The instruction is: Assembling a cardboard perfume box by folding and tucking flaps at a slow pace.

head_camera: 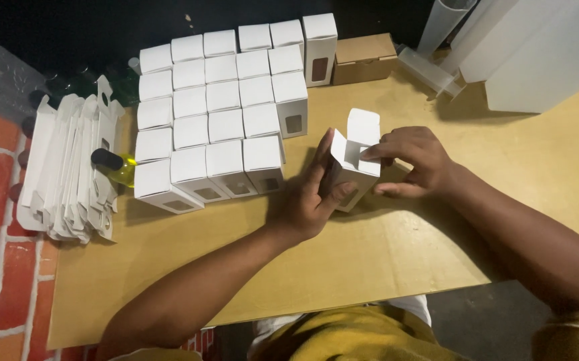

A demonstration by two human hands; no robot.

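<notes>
A small white carton (355,167) with an open top flap and a window cut-out stands tilted on the tan table (396,247). My left hand (306,197) cups its left side, fingers up along the wall. From the other side my right hand (413,160) grips it, fingertips at the flaps of the open top. Both hands hold this one box. What is inside the box is hidden.
Several closed white cartons (226,110) stand in rows behind the hands. A stack of flat unfolded cartons (69,170) lies at the left, next to a yellow bottle with a black cap (117,164). A brown box (363,59) and white sheets (537,47) sit at the back.
</notes>
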